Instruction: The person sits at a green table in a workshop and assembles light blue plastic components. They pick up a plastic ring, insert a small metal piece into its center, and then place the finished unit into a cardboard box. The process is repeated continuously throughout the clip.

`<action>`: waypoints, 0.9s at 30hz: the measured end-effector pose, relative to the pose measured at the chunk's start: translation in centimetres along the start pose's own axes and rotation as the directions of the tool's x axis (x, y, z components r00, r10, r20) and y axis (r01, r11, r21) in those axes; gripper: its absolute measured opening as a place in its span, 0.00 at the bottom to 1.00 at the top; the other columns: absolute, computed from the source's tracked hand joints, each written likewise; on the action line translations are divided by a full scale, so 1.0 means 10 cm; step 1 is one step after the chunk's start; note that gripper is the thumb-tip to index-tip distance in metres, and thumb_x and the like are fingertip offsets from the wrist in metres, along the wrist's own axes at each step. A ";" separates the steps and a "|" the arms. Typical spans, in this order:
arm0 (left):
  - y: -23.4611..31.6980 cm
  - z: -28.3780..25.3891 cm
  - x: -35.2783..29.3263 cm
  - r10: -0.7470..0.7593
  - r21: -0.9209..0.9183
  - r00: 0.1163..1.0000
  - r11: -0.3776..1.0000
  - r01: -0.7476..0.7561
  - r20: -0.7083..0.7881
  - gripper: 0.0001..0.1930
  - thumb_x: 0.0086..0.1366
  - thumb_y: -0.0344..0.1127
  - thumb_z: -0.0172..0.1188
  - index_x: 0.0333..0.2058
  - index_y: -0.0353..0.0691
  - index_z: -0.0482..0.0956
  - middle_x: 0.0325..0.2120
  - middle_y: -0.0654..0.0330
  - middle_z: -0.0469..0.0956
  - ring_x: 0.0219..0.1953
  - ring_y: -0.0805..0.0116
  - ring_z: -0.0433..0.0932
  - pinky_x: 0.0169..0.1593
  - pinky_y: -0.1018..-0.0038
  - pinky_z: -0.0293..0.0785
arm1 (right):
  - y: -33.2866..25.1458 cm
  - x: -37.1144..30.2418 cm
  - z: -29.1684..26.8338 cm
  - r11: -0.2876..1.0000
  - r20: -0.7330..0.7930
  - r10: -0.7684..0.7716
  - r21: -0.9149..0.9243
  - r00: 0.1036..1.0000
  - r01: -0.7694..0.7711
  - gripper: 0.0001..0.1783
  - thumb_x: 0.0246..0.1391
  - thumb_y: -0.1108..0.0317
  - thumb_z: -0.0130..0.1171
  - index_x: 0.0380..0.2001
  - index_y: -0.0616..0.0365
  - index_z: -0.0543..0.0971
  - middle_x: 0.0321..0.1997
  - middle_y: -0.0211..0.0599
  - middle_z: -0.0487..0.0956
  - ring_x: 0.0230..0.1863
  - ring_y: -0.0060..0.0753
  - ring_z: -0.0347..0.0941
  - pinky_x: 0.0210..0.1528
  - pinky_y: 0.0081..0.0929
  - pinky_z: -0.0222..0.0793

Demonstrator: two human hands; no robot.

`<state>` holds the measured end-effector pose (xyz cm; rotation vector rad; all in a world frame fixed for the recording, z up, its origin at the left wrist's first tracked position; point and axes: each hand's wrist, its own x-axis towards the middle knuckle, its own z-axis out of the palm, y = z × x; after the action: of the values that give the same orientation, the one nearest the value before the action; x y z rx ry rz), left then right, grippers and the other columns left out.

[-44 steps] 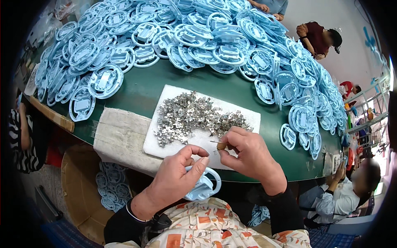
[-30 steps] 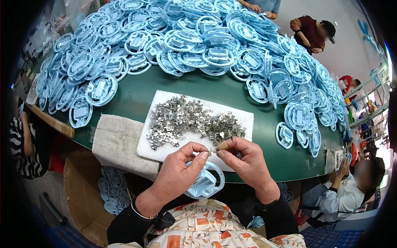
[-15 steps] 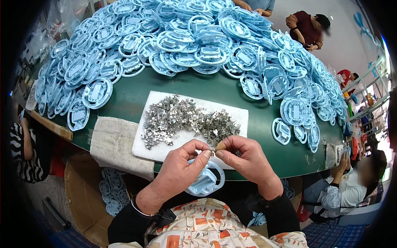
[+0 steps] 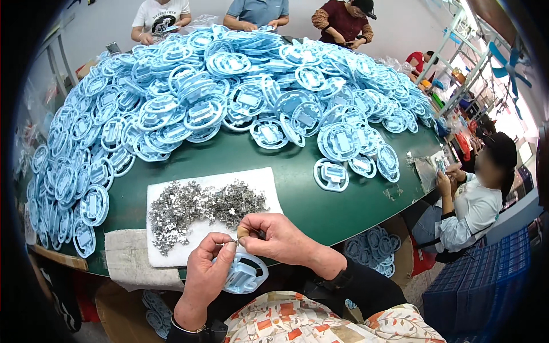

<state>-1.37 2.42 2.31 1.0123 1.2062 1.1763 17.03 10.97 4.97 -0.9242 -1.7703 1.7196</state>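
Note:
My left hand (image 4: 209,268) is closed, its thumb and forefinger pinched together, with a light-blue plastic wheel-shaped part (image 4: 247,274) held beneath the fingers. Against its fingertips my right hand (image 4: 280,240) pinches what looks like a small metal clip, mostly hidden by the fingers. A tan cover sits on one right fingertip. Just beyond both hands, a heap of small silvery metal clips (image 4: 171,214) lies on a white foam board (image 4: 217,178).
A large pile of blue wheel-shaped parts (image 4: 246,100) covers the far side of the green table (image 4: 309,220). Grey cloth (image 4: 137,257) hangs over the near edge. Cardboard boxes with more parts (image 4: 374,248) stand below. A co-worker (image 4: 480,200) sits at right; others stand across the table.
The view has swung to the right and up, so the table and my hands appear further left and lower. My hands stay pinched together, with the blue part still held.

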 end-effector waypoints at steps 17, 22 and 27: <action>0.09 -0.01 -0.03 -0.185 -0.348 0.983 0.922 0.171 -0.008 0.15 0.69 0.30 0.56 0.50 0.28 0.76 0.40 0.54 0.83 0.40 0.70 0.83 0.47 0.74 0.79 | 0.05 -0.51 -0.30 0.998 -0.144 -0.053 0.008 0.988 0.054 0.04 0.55 0.74 0.59 0.29 0.62 0.74 0.25 0.19 0.68 0.27 0.13 0.60 0.29 0.18 0.61; 0.00 -0.06 -0.08 -0.169 -0.360 0.985 0.917 0.172 0.038 0.14 0.69 0.29 0.56 0.50 0.27 0.77 0.40 0.53 0.84 0.40 0.71 0.83 0.47 0.76 0.79 | 0.08 -0.63 -0.34 0.991 -0.140 -0.029 0.127 0.990 0.047 0.03 0.58 0.73 0.58 0.33 0.61 0.75 0.28 0.18 0.70 0.29 0.11 0.61 0.32 0.16 0.61; 0.01 -0.05 -0.07 -0.196 -0.257 0.980 0.947 0.195 0.020 0.13 0.68 0.29 0.55 0.47 0.27 0.79 0.36 0.55 0.84 0.35 0.74 0.82 0.43 0.78 0.78 | -0.30 -0.90 -0.83 0.865 -0.308 -0.228 0.371 0.923 0.338 0.04 0.61 0.75 0.52 0.37 0.62 0.76 0.37 0.34 0.80 0.28 0.16 0.68 0.31 0.15 0.66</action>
<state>-1.89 1.69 2.48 0.6778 1.0972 1.1450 28.70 9.61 9.46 -0.6228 -1.2291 1.6112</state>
